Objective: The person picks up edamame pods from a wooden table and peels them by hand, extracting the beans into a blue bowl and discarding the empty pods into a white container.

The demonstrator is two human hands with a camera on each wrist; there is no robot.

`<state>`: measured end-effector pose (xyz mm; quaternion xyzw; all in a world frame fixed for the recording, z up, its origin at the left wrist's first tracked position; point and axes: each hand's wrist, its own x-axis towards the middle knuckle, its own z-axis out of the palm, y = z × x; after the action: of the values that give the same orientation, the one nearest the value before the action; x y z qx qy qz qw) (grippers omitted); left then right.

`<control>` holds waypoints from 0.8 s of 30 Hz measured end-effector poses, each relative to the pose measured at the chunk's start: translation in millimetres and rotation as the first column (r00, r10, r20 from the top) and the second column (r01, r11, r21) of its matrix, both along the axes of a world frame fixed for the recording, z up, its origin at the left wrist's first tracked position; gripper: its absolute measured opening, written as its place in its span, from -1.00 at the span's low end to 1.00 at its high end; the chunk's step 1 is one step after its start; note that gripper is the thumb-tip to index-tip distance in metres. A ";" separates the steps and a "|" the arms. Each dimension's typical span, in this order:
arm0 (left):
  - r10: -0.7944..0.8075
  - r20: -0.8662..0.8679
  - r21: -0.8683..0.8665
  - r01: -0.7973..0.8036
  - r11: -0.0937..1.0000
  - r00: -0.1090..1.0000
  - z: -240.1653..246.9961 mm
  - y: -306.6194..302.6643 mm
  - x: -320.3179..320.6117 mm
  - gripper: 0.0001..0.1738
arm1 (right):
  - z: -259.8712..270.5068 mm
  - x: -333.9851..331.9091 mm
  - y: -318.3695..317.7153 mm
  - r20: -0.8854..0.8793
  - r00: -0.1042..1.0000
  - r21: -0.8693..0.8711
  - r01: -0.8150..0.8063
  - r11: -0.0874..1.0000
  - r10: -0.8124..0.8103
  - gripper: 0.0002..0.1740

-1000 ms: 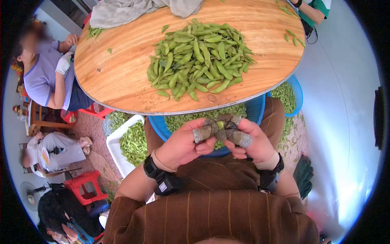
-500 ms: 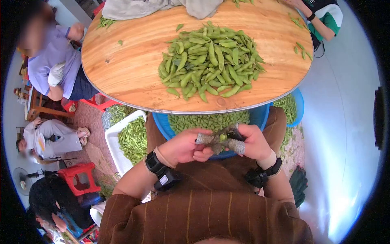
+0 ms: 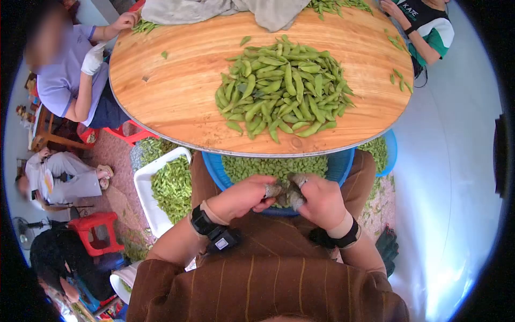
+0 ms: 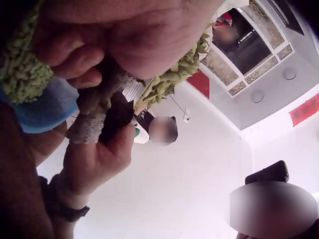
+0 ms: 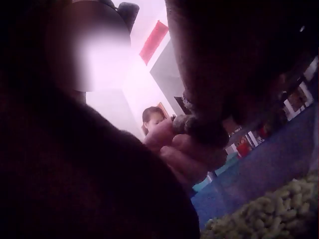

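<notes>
Over a blue basin (image 3: 214, 170) full of shelled green soybeans (image 3: 252, 167), my two hands meet at the fingertips. The left hand (image 3: 242, 196) and the right hand (image 3: 323, 203) have worn grey tape wrapped round thumbs and fingers. Between them they pinch a green soybean pod, largely covered by the taped fingertips (image 4: 89, 127). The left wrist view shows both sets of fingers pressed together; the right wrist view is dark, with the left hand's curled fingers (image 5: 187, 154) in it. On the table ahead lies a heap of soybean pods (image 3: 284, 88).
A round wooden table (image 3: 171, 102) reaches close above the basin. A white tray (image 3: 144, 185) of green pods stands at left, another blue tub (image 3: 390, 153) at right. Grey cloth (image 3: 188, 11) lies at the table's far side. Other people sit around; a red stool (image 3: 99, 228) stands at lower left.
My hands have moved slightly down and the right hand has turned so its back faces up. The pod, clear earlier between the fingertips, is now mostly covered. The head view has shifted a little.
</notes>
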<state>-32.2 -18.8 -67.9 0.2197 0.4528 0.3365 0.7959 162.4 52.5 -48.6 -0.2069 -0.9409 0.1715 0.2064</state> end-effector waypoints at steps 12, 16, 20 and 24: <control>0.189 -0.964 0.140 0.248 0.959 -0.186 -13.1 -90.0 -80.3 -0.74 | 41.7 -17.9 52.0 -0.250 0.886 0.047 0.413 0.909 -0.390 -0.71; 0.378 -0.916 0.356 0.161 0.921 -0.136 -3.0 -91.5 -77.0 -0.72 | 42.8 -27.5 58.7 -0.250 0.871 0.121 0.461 0.879 -0.422 -0.68; 0.547 -0.821 0.569 0.311 0.761 0.163 35.4 -57.0 -46.1 -0.76 | 50.7 -14.0 45.5 -0.247 0.862 0.024 0.462 0.886 -0.443 -0.67; 0.697 -0.657 0.745 0.393 0.540 0.288 62.9 -10.9 -1.7 -0.72 | 54.7 1.8 30.5 -0.237 0.869 -0.110 0.421 0.901 -0.435 -0.69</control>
<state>-33.9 -29.7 -5.0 0.6584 0.6307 0.3947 0.1140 164.2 83.0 6.2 -0.3916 -0.8320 0.1722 0.3532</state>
